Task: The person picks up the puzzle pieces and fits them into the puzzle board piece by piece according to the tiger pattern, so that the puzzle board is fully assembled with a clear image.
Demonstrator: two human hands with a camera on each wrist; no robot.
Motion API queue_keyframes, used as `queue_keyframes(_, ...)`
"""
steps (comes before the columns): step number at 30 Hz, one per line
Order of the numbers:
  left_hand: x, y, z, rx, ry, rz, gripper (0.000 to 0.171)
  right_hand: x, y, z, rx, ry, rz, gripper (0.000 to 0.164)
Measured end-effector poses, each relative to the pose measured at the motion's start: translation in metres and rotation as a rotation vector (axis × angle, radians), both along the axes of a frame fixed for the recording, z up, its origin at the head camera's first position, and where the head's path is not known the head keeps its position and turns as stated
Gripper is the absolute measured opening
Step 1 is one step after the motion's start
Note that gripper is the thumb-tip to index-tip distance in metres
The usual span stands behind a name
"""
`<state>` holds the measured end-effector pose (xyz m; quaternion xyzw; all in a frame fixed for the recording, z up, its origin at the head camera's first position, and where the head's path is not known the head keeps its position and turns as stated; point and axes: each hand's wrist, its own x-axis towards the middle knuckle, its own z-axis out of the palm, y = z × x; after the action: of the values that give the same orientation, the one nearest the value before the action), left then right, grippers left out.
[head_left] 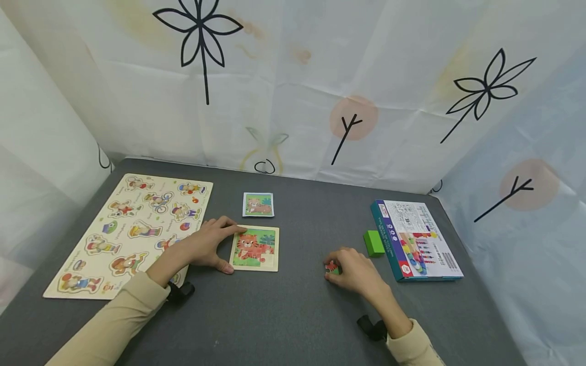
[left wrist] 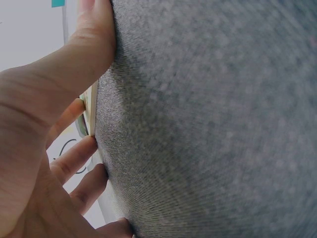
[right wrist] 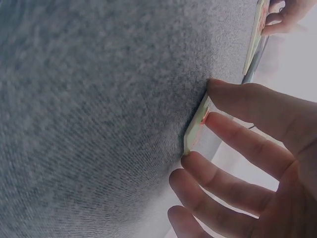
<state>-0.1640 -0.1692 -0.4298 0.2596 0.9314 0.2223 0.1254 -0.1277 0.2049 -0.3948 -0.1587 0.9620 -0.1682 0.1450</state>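
My left hand [head_left: 211, 245] reaches to the left side of a small wooden puzzle board [head_left: 270, 264] with a red tiger picture. Its forefinger rests on the upper left corner and its thumb touches the lower left one. Farther right, my right hand [head_left: 354, 269] holds a puzzle piece [head_left: 331, 266] with red and green on it between thumb and fingertips. The right wrist view shows this piece [right wrist: 192, 135] edge-on, close over the grey cloth, partly covered by the fingers. Behind the board lies a picture card [head_left: 258, 205] with a similar animal scene.
A large cream puzzle board [head_left: 98, 223] with several cartoon figures lies on the left, under my left forearm. To the right, a green block [head_left: 374, 244] stands beside a blue and white box [head_left: 418, 241]. White printed curtains [head_left: 293, 91] surround the grey table [head_left: 256, 320].
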Motion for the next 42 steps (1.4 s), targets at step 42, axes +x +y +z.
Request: queue_keyframes(42,0.001,0.002,0.004,0.001,-0.002,0.001,0.096,-0.014,-0.129,-0.011,0.048,0.143,0.222,0.028)
